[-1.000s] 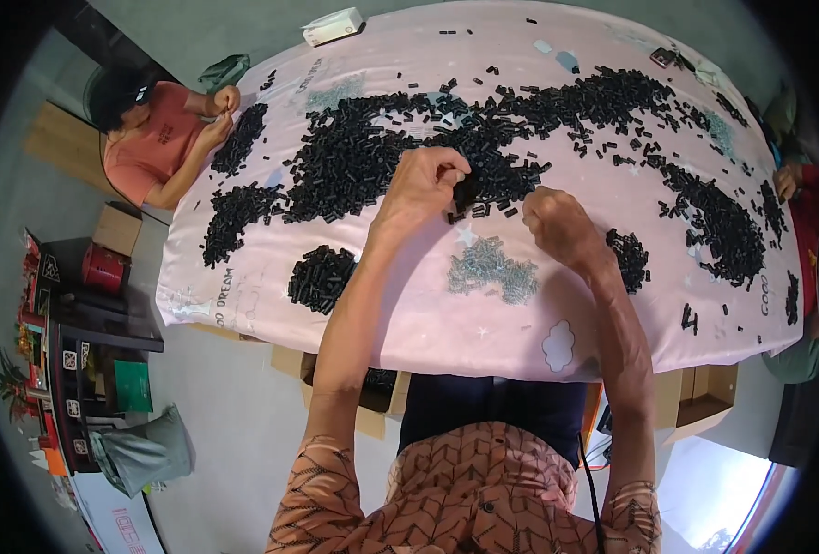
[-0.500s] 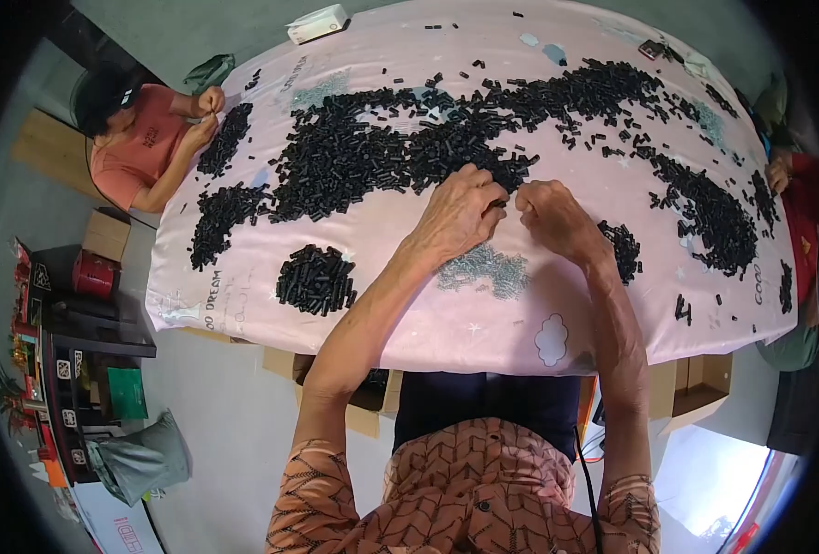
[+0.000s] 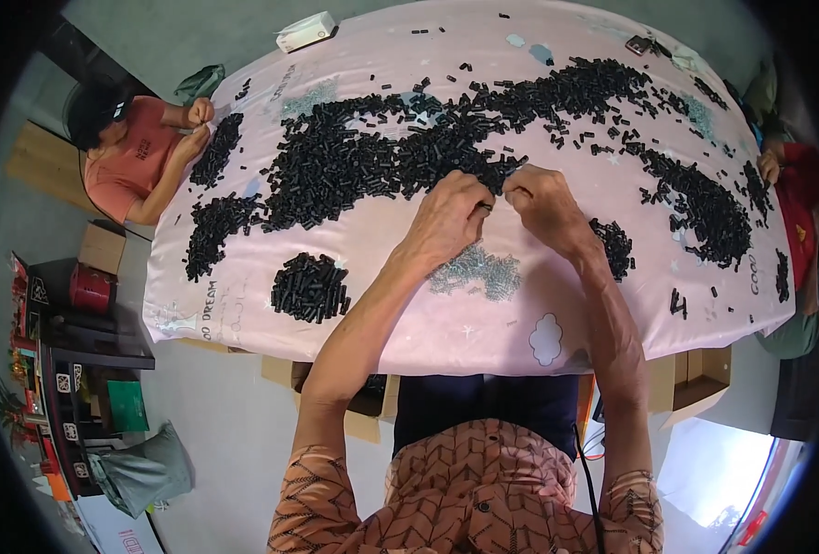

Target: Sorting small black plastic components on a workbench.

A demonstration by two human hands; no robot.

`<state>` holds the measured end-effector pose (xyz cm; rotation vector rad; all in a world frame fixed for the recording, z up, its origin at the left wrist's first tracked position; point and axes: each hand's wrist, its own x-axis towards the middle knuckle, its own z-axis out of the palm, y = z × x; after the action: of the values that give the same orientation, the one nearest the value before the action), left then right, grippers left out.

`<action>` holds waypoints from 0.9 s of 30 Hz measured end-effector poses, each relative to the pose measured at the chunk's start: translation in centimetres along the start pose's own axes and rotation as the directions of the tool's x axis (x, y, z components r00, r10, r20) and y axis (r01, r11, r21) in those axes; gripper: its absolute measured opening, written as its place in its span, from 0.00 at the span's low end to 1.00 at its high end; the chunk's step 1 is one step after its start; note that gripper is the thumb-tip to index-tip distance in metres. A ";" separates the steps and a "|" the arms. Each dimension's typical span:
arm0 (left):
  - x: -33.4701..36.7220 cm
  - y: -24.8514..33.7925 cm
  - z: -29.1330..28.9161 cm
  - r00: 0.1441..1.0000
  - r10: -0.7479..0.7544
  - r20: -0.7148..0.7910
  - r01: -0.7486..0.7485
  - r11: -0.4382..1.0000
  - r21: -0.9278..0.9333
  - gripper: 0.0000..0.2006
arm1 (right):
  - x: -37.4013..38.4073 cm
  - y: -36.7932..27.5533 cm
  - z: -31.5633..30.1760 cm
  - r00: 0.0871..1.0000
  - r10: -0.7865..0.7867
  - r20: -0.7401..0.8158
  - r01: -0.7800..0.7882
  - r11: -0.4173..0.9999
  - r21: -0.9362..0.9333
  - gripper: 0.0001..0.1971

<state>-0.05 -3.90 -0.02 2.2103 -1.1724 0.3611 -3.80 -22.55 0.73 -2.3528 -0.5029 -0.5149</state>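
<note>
My left hand [image 3: 448, 220] is closed in a pinch above the near edge of a big heap of small black cylindrical pieces [image 3: 335, 171]. A dark bit, apparently one of these black pieces, shows at its fingertips. Close beside it, a small gap away, my right hand [image 3: 546, 205] is also pinched; whatever its fingers hold is hidden. Just below the hands lies a pile of tiny silvery pieces [image 3: 476, 274], too small to name. A smaller pile of black pieces [image 3: 612, 247] sits by my right wrist, and a round one [image 3: 309, 288] lies left of my left forearm.
A pink patterned cloth [image 3: 409, 337] covers the table. More black piles [image 3: 705, 212] spread to the right. One person [image 3: 137, 152] works at the left edge, another [image 3: 797, 203] at the right. A white box [image 3: 306, 33] stands at the far edge; a cardboard box [image 3: 700, 383] sits below the table.
My right hand has shifted slightly up and left, its fingertips turning. A dark bit now shows at my left fingertips. The whole view has slid a little.
</note>
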 end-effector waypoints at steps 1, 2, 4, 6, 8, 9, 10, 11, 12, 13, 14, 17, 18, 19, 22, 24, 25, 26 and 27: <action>-0.1 -0.2 -0.3 0.993 -0.119 -0.018 0.114 0.980 -0.162 0.07 | 0.2 -0.3 0.1 0.995 0.055 -0.083 -0.046 0.993 0.108 0.04; -0.2 -0.5 -0.6 0.971 -0.237 -0.016 0.219 0.921 -0.321 0.07 | 0.3 -0.6 0.3 0.996 0.048 -0.082 -0.039 0.993 0.108 0.04; -0.2 -0.5 -1.0 0.921 -0.389 0.026 0.315 0.705 -0.636 0.08 | 0.2 -1.2 0.0 0.970 0.243 -0.003 -0.204 0.823 0.529 0.05; 0.0 -0.5 -0.9 0.892 -0.445 0.075 0.304 0.468 -0.830 0.11 | 0.2 -1.8 -0.7 0.961 0.276 0.022 -0.228 0.741 0.632 0.05; 0.1 -0.2 -2.2 0.905 -0.418 0.081 0.289 0.463 -0.838 0.11 | 0.2 -1.9 -0.9 0.951 0.303 0.059 -0.248 0.637 0.730 0.05; 0.2 -0.1 -2.6 0.916 -0.391 0.091 0.278 0.454 -0.846 0.10 | 0.2 -1.9 -1.1 0.952 0.298 0.068 -0.246 0.613 0.751 0.05; 0.2 -0.2 -2.7 0.916 -0.391 0.087 0.275 0.457 -0.846 0.10 | 0.2 -1.9 -1.1 0.953 0.291 0.079 -0.243 0.587 0.772 0.04; 0.2 -0.3 -2.7 0.932 -0.356 0.064 0.228 0.441 -0.868 0.10 | 0.3 -2.0 -1.2 0.954 0.288 0.078 -0.241 0.589 0.771 0.04; 0.2 -0.3 -2.7 0.947 -0.319 0.040 0.180 0.422 -0.889 0.09 | 0.3 -2.2 -1.4 0.955 0.286 0.082 -0.242 0.584 0.775 0.05; 0.1 -0.4 -2.7 0.947 -0.319 0.038 0.178 0.424 -0.888 0.09 | 0.3 -2.2 -1.4 0.955 0.282 0.089 -0.243 0.578 0.779 0.06; 0.0 -0.5 -2.8 0.949 -0.311 0.044 0.179 0.423 -0.888 0.09 | 0.4 -2.3 -1.3 0.956 0.280 0.088 -0.241 0.579 0.779 0.06; -0.1 -0.6 -2.7 0.951 -0.302 0.059 0.189 0.423 -0.886 0.08 | 0.4 -2.5 -1.2 0.969 0.244 0.047 -0.189 0.598 0.779 0.06; -0.1 -0.6 -2.6 0.950 -0.304 0.069 0.200 0.423 -0.884 0.08 | 0.4 -2.8 -1.1 0.974 0.227 0.007 -0.148 0.609 0.779 0.06; 0.0 -0.4 -2.6 0.951 -0.301 0.069 0.198 0.422 -0.885 0.08 | 0.4 -3.0 -1.1 0.977 0.211 -0.034 -0.108 0.621 0.777 0.06; 0.0 -0.1 -2.7 0.943 -0.318 0.099 0.233 0.420 -0.877 0.09 | 0.3 -3.2 -1.1 0.958 0.285 0.011 -0.193 0.619 0.761 0.05; 0.0 0.0 -2.7 0.944 -0.315 0.102 0.236 0.421 -0.876 0.09 | 0.3 -3.2 -1.0 0.954 0.301 0.015 -0.201 0.600 0.775 0.05; 0.0 -0.1 -2.6 0.943 -0.316 0.103 0.237 0.421 -0.876 0.09 | 0.3 -3.2 -0.9 0.949 0.314 0.020 -0.208 0.580 0.788 0.04; -0.1 -0.2 -2.6 0.945 -0.312 0.102 0.236 0.432 -0.870 0.09 | 0.2 -3.1 -0.8 0.949 0.314 0.021 -0.209 0.579 0.788 0.04; -0.1 -0.3 -2.5 0.946 -0.309 0.100 0.236 0.443 -0.865 0.09 | 0.2 -2.8 -0.7 0.959 0.285 0.009 -0.191 0.618 0.762 0.04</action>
<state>0.18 -2.13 1.78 1.3777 -0.6619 -0.2769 -5.14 -20.98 2.78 -1.5176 -0.2590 -0.2298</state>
